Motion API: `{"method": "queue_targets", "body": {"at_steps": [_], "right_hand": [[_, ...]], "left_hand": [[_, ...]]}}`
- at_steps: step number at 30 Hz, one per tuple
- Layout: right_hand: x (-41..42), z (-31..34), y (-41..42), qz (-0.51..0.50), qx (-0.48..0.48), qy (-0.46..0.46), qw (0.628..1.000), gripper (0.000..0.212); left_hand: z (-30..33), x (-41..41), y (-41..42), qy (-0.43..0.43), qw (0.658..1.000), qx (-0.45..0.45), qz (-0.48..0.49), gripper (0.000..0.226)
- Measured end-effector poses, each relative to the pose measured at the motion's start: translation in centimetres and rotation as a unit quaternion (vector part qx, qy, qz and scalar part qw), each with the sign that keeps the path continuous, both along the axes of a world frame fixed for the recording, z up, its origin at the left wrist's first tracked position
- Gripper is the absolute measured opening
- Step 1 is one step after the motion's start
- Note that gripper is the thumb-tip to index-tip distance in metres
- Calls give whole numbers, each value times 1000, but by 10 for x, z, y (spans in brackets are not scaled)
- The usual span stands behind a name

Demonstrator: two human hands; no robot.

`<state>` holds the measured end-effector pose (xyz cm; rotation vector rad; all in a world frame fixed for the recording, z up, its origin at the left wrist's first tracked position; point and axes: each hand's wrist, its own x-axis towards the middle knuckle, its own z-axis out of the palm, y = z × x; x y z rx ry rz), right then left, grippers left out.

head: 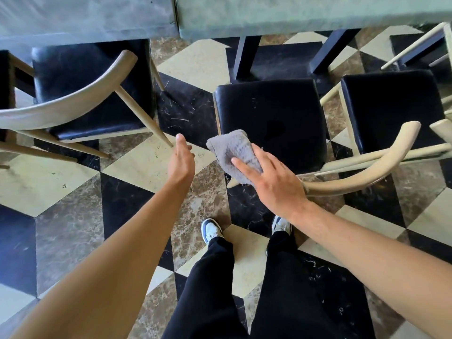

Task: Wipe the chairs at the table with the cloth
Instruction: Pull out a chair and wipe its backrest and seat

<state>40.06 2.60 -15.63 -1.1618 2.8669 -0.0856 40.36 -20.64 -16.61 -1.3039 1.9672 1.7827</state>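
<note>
Over the near left corner of the middle chair (271,118): a grey cloth (232,155), folded to a thick pad, waffle-textured and nubbly, edges soft and slightly frayed, far part spread on the black seat, near end hanging past the seat edge above the floor (137,165). Pressed flat from above by the right hand (271,182), fingers straight and spread, index fingertip (236,162) lying on the weave, nothing curled around the fabric. Just left of the cloth, apart from it, the left hand (182,160), held edge-on in the air above the tiles, fingers loose and nearly straight, gripping nothing. Seat cushion square with rounded corners, glossy black leather-like cover with faint scuffs and pale specks. Curved pale wooden backrest (367,172), smooth and cream-coloured, arcing out from under the right wrist toward the right. Matching chair on the left (93,89), same black padded seat, same bent-wood back rail and tapered round legs; another on the right (391,108), pushed in beside the middle one. Beyond the seats, a table (293,15) under a dull grey-green cover, dark square legs beneath. Polished marble floor in a cube pattern of black, cream and mottled brown diamonds. Below, black trousers (288,289) and white-and-blue sneakers (211,231).
</note>
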Motion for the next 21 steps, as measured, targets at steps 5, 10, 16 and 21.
{"method": "queue_targets", "body": {"at_steps": [5,10,16,21], "right_hand": [[16,7,55,-60,15,36,997,78],[-1,21,23,-168,94,-68,979,73],[-10,14,19,-126,63,-59,988,68],[-12,16,87,-43,44,-64,996,65]], "left_hand": [[11,-15,18,27,990,-79,-117,58],[15,-28,39,65,928,-300,-210,23],[15,-44,86,187,884,-351,-248,21],[21,-53,126,215,865,-374,-257,18]]}}
